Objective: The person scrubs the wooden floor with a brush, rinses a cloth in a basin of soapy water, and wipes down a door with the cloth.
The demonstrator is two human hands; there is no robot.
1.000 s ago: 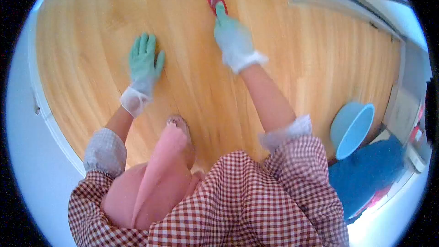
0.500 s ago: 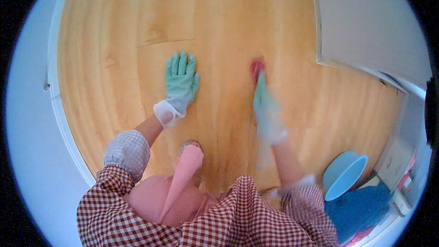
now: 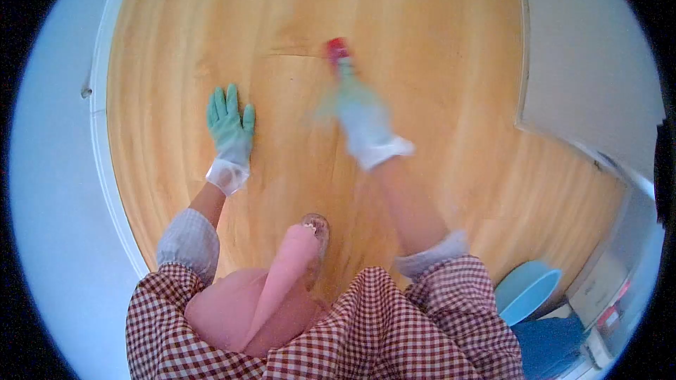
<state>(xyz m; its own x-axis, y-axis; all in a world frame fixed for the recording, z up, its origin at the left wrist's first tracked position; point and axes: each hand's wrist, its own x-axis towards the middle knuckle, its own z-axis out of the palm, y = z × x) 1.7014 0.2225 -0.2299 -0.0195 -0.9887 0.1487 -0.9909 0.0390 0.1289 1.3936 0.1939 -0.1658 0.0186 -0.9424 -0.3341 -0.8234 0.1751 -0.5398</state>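
Note:
Both hands wear green gloves with whitish cuffs. My left hand [image 3: 231, 130] lies flat on the wooden floor [image 3: 282, 162], fingers spread, holding nothing. Farther forward and to the right, my right hand [image 3: 358, 109] is blurred by motion and grips a small red brush [image 3: 337, 51] against the floor. The brush's underside is hidden. Between the hands, nearer the body, are a pink trouser leg [image 3: 292, 250] and a shoe [image 3: 319, 229].
A light blue basin [image 3: 529, 292] stands at the lower right beside dark blue cloth [image 3: 553, 348]. A white wall with a skirting board [image 3: 102, 148] runs along the left. A pale panel [image 3: 591, 49] fills the upper right, its edge meeting the floor.
The view has shifted. My right hand has swept the red brush forward and to the left since half a second ago. My left hand has moved left across the floor, still flat.

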